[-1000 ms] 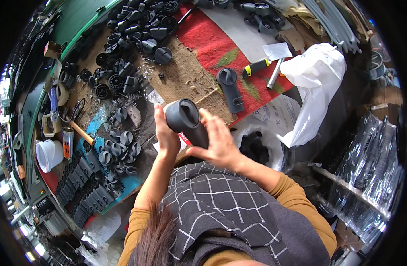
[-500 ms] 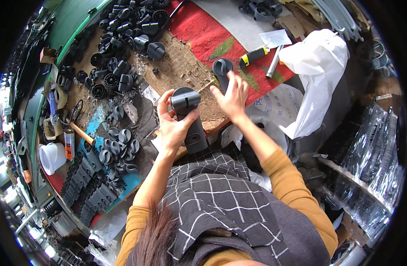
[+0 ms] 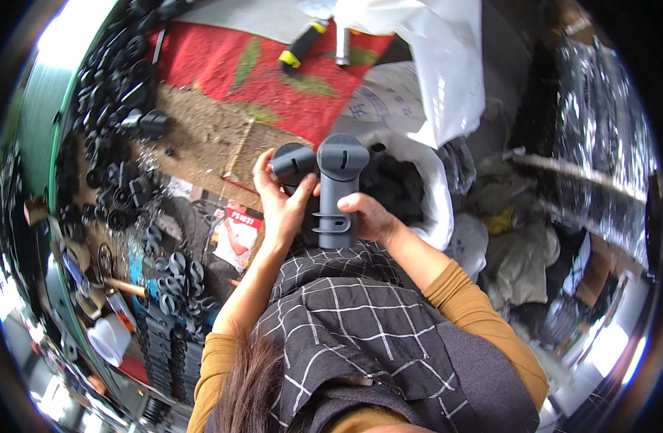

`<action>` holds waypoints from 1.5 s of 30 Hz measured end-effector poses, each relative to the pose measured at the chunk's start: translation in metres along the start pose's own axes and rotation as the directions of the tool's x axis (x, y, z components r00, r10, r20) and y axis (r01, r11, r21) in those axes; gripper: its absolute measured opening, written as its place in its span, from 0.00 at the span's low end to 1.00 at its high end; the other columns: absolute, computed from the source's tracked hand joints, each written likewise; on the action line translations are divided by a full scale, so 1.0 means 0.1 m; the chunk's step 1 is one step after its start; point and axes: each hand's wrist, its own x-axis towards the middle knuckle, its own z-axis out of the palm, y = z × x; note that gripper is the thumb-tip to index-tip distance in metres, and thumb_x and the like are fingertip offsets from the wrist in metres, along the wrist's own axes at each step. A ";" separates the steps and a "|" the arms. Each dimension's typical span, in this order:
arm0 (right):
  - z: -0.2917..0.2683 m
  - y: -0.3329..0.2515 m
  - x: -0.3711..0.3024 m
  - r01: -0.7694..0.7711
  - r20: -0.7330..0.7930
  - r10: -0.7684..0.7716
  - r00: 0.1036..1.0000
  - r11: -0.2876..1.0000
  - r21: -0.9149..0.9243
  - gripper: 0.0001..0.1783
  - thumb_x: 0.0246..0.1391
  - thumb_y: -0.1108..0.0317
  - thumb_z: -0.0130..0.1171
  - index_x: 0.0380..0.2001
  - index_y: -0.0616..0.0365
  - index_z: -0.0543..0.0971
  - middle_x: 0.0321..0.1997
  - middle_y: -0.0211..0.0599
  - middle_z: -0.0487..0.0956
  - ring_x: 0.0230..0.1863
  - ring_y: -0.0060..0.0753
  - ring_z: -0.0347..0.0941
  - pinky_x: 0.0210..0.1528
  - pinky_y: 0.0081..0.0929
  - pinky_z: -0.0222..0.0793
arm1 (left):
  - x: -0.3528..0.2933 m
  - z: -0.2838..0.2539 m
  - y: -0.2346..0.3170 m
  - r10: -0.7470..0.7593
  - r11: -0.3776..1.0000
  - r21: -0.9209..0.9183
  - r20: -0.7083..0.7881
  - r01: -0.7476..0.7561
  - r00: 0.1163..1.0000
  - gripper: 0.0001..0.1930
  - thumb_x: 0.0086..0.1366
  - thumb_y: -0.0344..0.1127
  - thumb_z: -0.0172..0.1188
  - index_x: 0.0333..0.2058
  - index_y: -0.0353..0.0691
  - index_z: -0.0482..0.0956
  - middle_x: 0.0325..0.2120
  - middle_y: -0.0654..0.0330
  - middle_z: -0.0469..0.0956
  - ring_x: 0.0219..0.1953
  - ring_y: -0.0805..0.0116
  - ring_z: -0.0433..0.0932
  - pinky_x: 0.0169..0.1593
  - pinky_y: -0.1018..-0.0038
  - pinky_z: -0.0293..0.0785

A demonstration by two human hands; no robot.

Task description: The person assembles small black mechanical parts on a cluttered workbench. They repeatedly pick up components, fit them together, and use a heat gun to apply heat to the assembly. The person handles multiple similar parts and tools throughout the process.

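1. Left hand [image 3: 281, 213] has fingers around the left fitting [image 3: 291, 161], dark and round-headed!
2. Right hand [image 3: 374, 219] grips the right fitting [image 3: 338, 191] alongside, near the checked apron [image 3: 353, 307]!
3. Just right, an open white bag [image 3: 437, 191]!
4. Far: a yellow-black tool [image 3: 302, 47] on red cloth [image 3: 201, 58].

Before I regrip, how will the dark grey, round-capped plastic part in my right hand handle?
That plastic part is probably stiff, unbent in your right hand. Its smooth surface may slip; its wide cap could make it top-heavy.
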 end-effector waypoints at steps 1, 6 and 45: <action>-0.07 0.11 -0.14 0.054 -0.066 -0.051 0.997 0.997 0.050 0.24 0.49 0.63 0.58 0.51 0.55 0.71 0.40 0.33 0.75 0.39 0.28 0.75 0.48 0.32 0.75 | -0.04 0.10 -0.07 -0.025 0.998 0.064 0.071 0.020 0.997 0.40 0.59 0.30 0.66 0.65 0.47 0.51 0.53 0.53 0.66 0.54 0.61 0.70 0.55 0.67 0.71; -0.93 0.25 -0.78 0.172 -0.501 -0.299 0.812 0.943 -0.285 0.26 0.45 0.64 0.65 0.49 0.60 0.73 0.42 0.32 0.76 0.44 0.27 0.75 0.48 0.29 0.73 | -0.18 0.33 -0.53 -0.193 0.888 0.458 0.309 0.032 0.931 0.35 0.59 0.44 0.66 0.62 0.41 0.62 0.55 0.47 0.65 0.56 0.54 0.65 0.57 0.63 0.67; 0.54 -2.51 3.20 -0.067 -0.208 -0.390 0.897 0.347 -0.935 0.14 0.49 0.54 0.62 0.32 0.52 0.78 0.23 0.23 0.74 0.21 0.15 0.67 0.17 0.17 0.57 | 0.22 -1.75 -0.16 -0.387 0.866 -0.399 -0.152 0.302 0.910 0.12 0.68 0.33 0.57 0.48 0.36 0.76 0.41 0.63 0.78 0.45 0.76 0.75 0.51 0.77 0.71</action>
